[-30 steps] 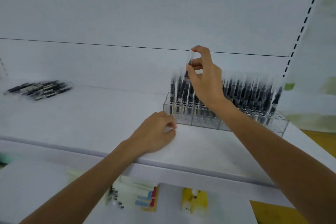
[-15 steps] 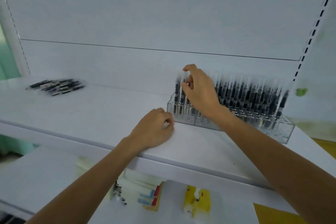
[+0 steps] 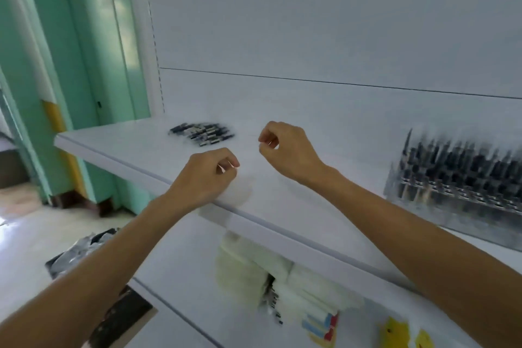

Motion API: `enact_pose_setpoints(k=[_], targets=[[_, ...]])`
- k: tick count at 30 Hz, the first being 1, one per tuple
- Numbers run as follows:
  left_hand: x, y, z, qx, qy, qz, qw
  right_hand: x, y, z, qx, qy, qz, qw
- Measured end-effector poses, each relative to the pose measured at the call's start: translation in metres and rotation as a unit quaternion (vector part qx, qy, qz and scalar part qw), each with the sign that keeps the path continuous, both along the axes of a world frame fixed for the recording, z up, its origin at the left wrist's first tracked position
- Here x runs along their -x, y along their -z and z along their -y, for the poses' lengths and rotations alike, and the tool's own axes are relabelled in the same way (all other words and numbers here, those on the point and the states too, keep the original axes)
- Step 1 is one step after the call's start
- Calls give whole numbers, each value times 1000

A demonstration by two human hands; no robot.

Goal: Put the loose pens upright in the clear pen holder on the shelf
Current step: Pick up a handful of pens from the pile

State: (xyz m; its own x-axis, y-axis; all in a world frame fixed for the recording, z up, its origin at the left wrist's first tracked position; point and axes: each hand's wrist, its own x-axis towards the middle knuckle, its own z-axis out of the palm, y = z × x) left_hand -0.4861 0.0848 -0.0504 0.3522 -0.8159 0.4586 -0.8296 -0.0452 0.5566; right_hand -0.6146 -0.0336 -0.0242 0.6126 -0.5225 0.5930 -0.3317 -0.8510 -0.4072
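Loose pens (image 3: 202, 134) lie heaped on the shelf (image 3: 127, 150), well left of the clear pen holder (image 3: 457, 181); the right hand (image 3: 291, 151) has left the holder, pen delivered, fingers (image 3: 268, 135) curled on nothing, nearing the heap; left hand (image 3: 204, 176) rests curled, empty

Mint-green wall (image 3: 79, 37) at left, crumpled dark bag (image 3: 76, 251), white packets (image 3: 248, 271), yellow tags (image 3: 395, 330) lower right.

Bare shelf (image 3: 282, 202) gives open passage between the loose pens (image 3: 202, 134) and the holder (image 3: 457, 198), well apart; the back panel (image 3: 310, 37) bounds the rear, and upright pens (image 3: 452, 161) crowd the holder.
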Motion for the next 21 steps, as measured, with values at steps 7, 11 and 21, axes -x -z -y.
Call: enact_pose_setpoints(k=[7, 11, 21], targets=[[-134, -10, -48, -26, -50, -6, 998, -126, 4, -20, -100, -14, -61, 993], [-193, -13, -54, -15, -48, -14, 999, -175, 10, -22, -96, 8, -50, 994], [-269, 14, -30, -19, -11, -47, 999, -251, 25, 1, -100, 35, -64, 992]])
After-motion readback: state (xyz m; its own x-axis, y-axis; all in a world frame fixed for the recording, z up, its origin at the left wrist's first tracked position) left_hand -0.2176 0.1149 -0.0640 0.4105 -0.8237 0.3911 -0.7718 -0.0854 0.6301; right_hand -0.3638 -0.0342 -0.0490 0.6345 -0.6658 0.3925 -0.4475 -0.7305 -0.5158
